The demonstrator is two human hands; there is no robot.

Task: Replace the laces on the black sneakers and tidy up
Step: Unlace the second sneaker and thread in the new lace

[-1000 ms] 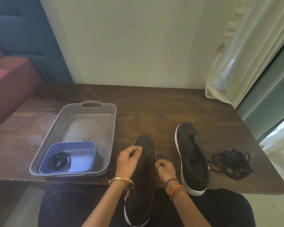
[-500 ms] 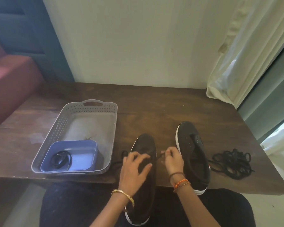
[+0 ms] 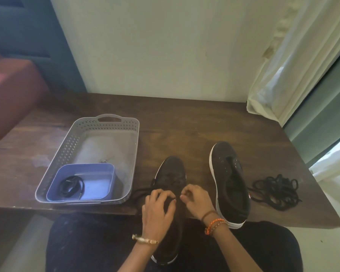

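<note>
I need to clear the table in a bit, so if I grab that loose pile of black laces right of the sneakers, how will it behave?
The lace pile lies in limp tangled loops, so it will probably sag and trail. It looks light. Its near strands run close to the right sneaker, so they may snag there.

No words, brand names, numbers or signs can be read anywhere in this view; the two black sneakers, the tray, the tub and the table show no legible marking, and a small red spot on the side of the right sneaker (image 3: pixel 249 195) is too small to make out
</note>
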